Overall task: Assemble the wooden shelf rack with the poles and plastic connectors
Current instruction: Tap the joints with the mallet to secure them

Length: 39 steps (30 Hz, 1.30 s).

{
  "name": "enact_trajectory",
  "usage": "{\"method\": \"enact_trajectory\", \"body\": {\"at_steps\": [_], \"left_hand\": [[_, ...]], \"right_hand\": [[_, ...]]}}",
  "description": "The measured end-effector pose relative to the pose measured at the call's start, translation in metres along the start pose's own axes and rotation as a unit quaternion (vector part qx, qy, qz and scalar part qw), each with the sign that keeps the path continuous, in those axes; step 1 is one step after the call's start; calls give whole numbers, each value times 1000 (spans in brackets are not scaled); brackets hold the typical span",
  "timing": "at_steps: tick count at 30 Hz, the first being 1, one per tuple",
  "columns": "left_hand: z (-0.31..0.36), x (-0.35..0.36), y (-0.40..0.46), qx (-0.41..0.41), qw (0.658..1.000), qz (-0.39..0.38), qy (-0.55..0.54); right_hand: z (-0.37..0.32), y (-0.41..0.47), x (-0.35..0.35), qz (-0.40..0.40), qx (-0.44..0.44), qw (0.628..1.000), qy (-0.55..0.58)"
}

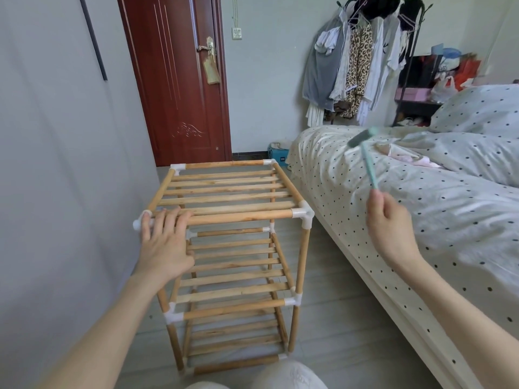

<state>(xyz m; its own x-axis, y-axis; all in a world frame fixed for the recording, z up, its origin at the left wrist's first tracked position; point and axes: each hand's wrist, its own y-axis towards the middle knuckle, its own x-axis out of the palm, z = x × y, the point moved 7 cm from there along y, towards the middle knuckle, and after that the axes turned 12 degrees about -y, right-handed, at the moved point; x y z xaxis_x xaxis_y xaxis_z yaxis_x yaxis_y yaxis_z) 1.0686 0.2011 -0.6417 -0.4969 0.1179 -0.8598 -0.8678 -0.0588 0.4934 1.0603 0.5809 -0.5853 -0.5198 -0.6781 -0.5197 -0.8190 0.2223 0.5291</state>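
Bed (421,220): lying along the right side from 1 to 5 o'clock, wearing a dotted cover.
Door (179,80): dark red, standing shut at 11 o'clock behind the rack.
Clothes stand (362,60): carrying hung garments at 1 o'clock, beyond the bed.
Shelf rack (233,248): standing upright on the floor at centre, between the grey wall and the bed, showing three slatted tiers of wooden poles joined by white plastic connectors (304,216).
Left hand (165,240): lying on the rack's near top pole at 9 o'clock, by the left corner connector, its grip curling over the pole.
Right hand (390,228): raised over the bed edge at 3 o'clock, its grip pinching the handle's lower end.
Mallet (368,161): teal handle tilting up toward 1 o'clock, blurred dark head uppermost, well apart from the rack.
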Motion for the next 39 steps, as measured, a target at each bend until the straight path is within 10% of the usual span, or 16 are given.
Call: {"method": "enact_trajectory", "body": {"at_steps": [6, 11, 15, 20, 24, 29, 33, 39], "left_hand": [[0, 1, 0, -7, 1000, -7, 9], [1, 1, -1, -10, 1000, -9, 8], [0, 0, -3, 4, 1000, -9, 11], [-1, 2, -1, 4, 1000, -13, 16], [-1, 3, -1, 0, 1000, -14, 17], [2, 0, -2, 2, 1000, -5, 12], [3, -1, -4, -3, 1000, -12, 6], [16, 4, -7, -14, 998, -53, 22]], "right_hand": [[0, -25, 49, -237, -10, 957, -167], [-32, -5, 6, 34, -52, 998, 11], [13, -40, 68, -251, 8, 945, -212], [-9, -20, 19, 20, -29, 999, 22], [23, -38, 57, -217, 72, 968, -100], [6, -24, 1, 82, 22, 990, 117], [24, -42, 52, -158, 33, 981, -112], [44, -32, 26, -35, 84, 990, 106]]}}
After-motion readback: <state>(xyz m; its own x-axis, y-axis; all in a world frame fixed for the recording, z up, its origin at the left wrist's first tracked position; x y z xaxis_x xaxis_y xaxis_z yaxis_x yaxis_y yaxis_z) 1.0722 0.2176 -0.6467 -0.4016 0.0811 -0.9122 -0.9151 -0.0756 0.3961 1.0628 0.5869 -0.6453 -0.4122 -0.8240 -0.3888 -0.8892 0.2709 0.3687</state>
